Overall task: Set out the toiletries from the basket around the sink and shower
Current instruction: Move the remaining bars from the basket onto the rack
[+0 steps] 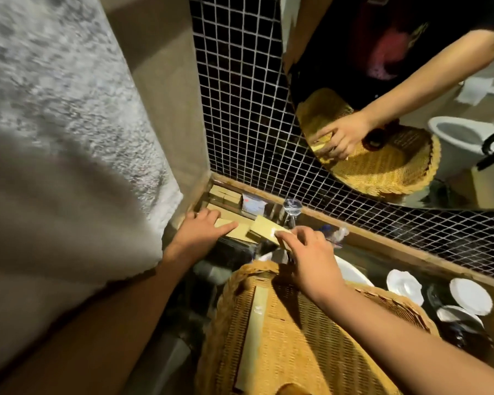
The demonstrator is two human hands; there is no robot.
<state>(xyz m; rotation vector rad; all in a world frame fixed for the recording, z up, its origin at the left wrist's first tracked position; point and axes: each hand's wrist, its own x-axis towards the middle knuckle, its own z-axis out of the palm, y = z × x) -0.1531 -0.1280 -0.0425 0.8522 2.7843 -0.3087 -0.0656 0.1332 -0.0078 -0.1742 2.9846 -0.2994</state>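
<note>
A woven wicker basket (311, 352) sits in front of me on the sink counter, with one long tan packet (254, 334) lying in it. My right hand (311, 258) grips a flat tan toiletry box (264, 226) just beyond the basket's far rim. My left hand (203, 229) rests fingers-down on another flat tan box (234, 230) lying on the counter in the corner. More small tan boxes (226, 195) are stacked against the tiled wall behind it.
A clear glass (291, 209) stands by the black mosaic wall. White saucers and cups (439, 295) sit on the right of the counter. A white towel (54, 138) hangs at left. A round mirror (397, 95) above reflects the basket, a hand and a toilet.
</note>
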